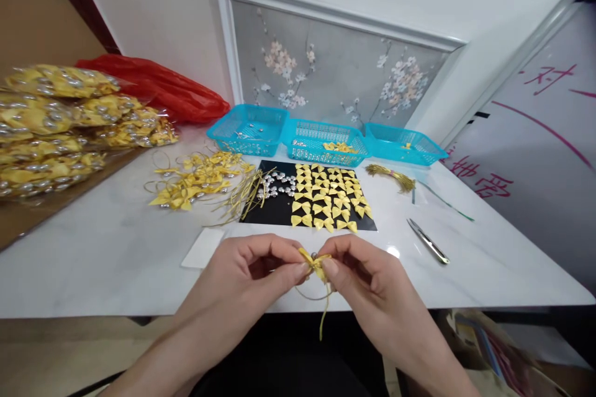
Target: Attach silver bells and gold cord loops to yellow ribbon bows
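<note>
Between my two hands is a small yellow ribbon bow (318, 268) with a thin cord hanging from it in a loop and a loose end. My left hand (267, 270) pinches the bow's left side between thumb and forefinger. On the other side, my right hand (358, 267) pinches it the same way. A small silvery bead (314, 255) shows at the top of the bow. Just beyond my hands lies a black board (270, 214) bearing rows of yellow bows (322, 209), a cluster of silver beads (279, 185) and loose gold cords (242, 195).
Three blue baskets (326, 157) stand along the back, below a framed flower picture (326, 56). Finished bows with cords (200, 180) are heaped left, near bagged bows (51, 124) and a red bag (162, 87). Snips (427, 240) and a cord bundle (391, 177) lie right.
</note>
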Available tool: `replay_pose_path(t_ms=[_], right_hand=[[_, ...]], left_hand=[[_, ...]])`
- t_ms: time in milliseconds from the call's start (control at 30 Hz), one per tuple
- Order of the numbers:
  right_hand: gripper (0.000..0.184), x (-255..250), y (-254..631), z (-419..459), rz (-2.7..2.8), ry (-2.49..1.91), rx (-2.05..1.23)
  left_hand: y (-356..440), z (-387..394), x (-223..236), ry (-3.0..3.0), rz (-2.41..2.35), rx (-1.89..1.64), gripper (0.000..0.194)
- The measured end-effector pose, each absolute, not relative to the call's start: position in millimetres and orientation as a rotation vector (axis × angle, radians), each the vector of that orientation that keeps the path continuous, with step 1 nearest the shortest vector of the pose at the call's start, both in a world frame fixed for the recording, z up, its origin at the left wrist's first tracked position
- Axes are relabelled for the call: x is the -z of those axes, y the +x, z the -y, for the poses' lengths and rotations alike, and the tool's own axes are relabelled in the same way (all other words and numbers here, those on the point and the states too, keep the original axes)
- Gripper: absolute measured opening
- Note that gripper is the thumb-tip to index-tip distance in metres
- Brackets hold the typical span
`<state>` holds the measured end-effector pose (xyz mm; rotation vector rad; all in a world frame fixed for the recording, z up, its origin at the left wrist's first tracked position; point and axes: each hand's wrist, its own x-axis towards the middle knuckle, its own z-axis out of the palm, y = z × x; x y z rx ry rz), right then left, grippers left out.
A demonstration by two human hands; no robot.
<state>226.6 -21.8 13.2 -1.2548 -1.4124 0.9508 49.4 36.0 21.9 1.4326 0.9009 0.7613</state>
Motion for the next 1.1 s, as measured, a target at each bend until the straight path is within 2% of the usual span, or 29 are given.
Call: replay_pose_path(t_ms=[167,233,300,367,467,567,700,867,1100], right_hand=[[0.009,-20.3,235.9,28.6,1.331,-1.267,-0.599],[0.012,-21.1,234.3,33.6,1.301,-1.209,-0.512],[0.025,-20.0,228.0,39.7,1.273,-1.144,-0.521],[0.030,-17.6,219.7,45.1,1.283,-1.121,-0.573],[0.025,-12.8,210.7,46.5,1.470,-1.129,-0.553],[0.025,-7.0,207.4,39.4,1.663,-1.111,-0.332],[0.028,-0.1,203.9,29.7,1.619,-1.178,-0.082],[0.031,2.5,201.5,29.5,1.662,-1.200,0.011],[0.026,3.1,198.9,29.7,1.676,-1.224,0.103]], left_hand=[[48.3,-38.5,-19.6,1.414,-0.987,-0.865,0.003],[49.1,-39.4,-19.5,1.409,-1.027,-0.909,0.003],[50.4,-39.7,-19.9,1.398,-1.040,-0.958,0.004],[51.3,-39.4,-20.3,1.372,-1.037,-0.991,0.006],[50.4,-38.9,-19.8,1.286,-1.004,-1.001,0.008],[48.1,-39.7,-18.7,1.137,-0.938,-0.970,0.009],[47.2,-42.8,-18.7,0.922,-0.891,-0.904,0.014],[49.1,-45.1,-19.5,0.791,-0.904,-0.881,0.020],[48.4,-43.6,-20.3,0.722,-0.897,-0.881,0.025]])
